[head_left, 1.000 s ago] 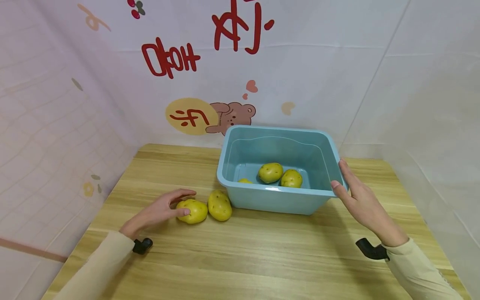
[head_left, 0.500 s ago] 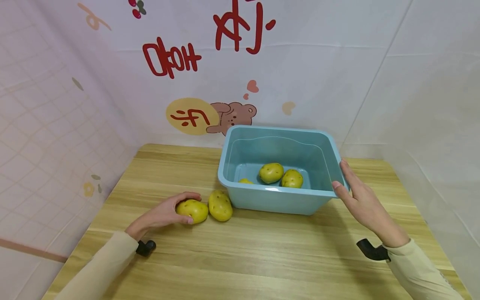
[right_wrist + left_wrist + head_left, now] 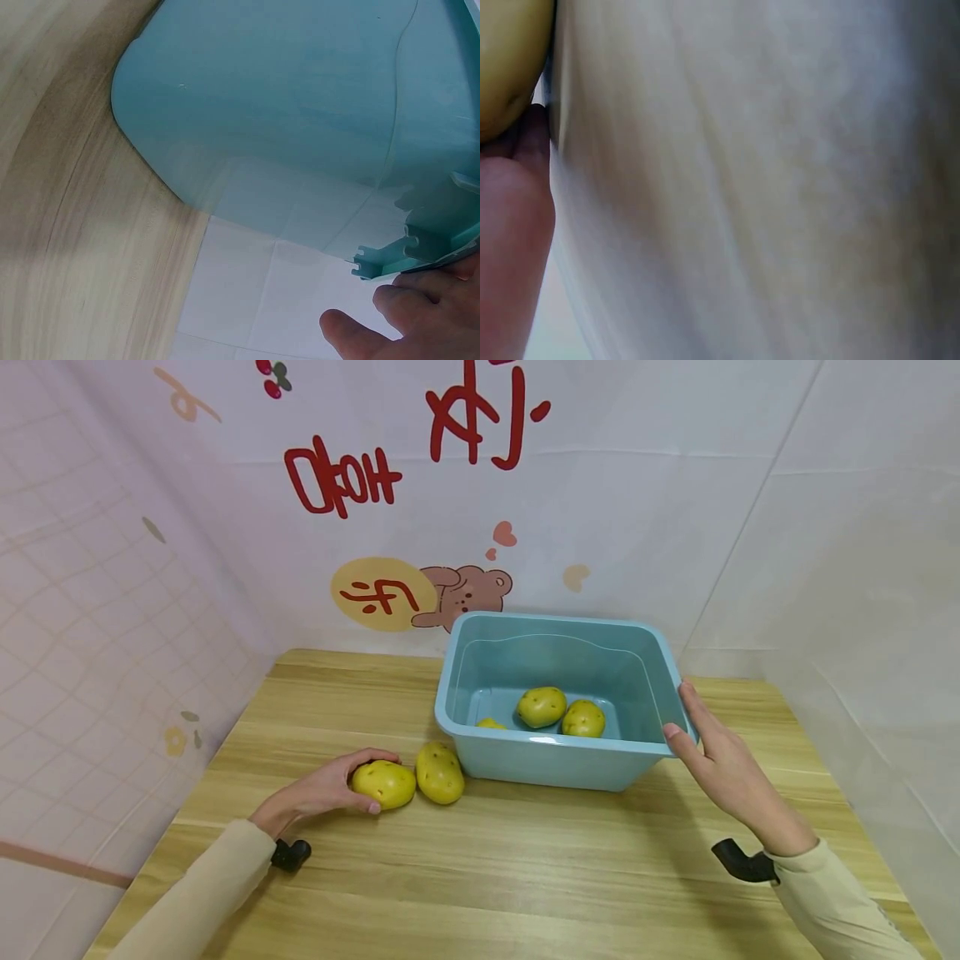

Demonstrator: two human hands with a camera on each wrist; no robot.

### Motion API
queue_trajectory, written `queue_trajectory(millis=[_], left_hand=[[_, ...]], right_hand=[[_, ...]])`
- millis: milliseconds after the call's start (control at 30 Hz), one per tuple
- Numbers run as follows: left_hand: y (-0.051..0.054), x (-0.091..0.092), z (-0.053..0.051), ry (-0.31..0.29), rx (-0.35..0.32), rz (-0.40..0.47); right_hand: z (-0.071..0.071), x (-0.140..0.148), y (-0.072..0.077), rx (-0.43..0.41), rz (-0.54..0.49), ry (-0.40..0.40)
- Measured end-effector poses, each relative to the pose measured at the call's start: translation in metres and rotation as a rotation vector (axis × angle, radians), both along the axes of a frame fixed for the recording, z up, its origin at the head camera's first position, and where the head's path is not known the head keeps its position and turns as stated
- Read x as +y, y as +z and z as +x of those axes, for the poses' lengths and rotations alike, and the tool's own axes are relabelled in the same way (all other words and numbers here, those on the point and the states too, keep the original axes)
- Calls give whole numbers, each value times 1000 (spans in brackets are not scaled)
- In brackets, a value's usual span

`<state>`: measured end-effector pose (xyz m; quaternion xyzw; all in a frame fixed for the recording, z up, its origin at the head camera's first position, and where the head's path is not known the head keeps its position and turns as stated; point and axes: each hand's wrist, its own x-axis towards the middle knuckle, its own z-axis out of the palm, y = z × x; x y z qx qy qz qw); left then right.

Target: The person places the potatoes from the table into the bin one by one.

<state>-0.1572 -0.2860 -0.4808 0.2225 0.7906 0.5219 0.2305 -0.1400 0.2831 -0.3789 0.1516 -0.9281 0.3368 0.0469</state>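
Observation:
My left hand (image 3: 330, 787) curls round a yellow potato (image 3: 385, 783) lying on the table, thumb in front and fingers behind. A second potato (image 3: 440, 773) lies just right of it, close to the blue plastic bin (image 3: 555, 764). In the left wrist view, the held potato (image 3: 506, 64) shows only at the upper left edge, by a finger. My right hand (image 3: 723, 768) holds the bin's right rim at the front corner; the right wrist view has its fingers (image 3: 424, 300) at the rim's underside. Inside the bin sit two potatoes (image 3: 542, 707), with part of a third (image 3: 491, 722) showing over the front wall.
The wooden table (image 3: 525, 877) stretches in front of the bin. A white printed sheet (image 3: 637, 510) stands behind it and along both sides. Black wrist mounts (image 3: 742, 860) stick out from both sleeves.
The left hand has moved slightly right and closed its fingers and thumb round the left potato. The right hand and the bin have stayed in place.

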Motion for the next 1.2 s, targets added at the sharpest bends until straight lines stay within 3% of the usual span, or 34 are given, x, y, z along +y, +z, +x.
queue_trajectory(millis=[267,567,833,1200], left_hand=[[7,4,-3,27,15,-28],[30,8,6,121,100,-32],[52,15,16,208,103,7],[78,28,21,248,187,17]], right_hand=[[-1,1,-2,12,-14,19],[-1,1,-1,1,-11,13],[-2,1,-3,9,-20,19],[-1,1,-4,17,-26,20]])
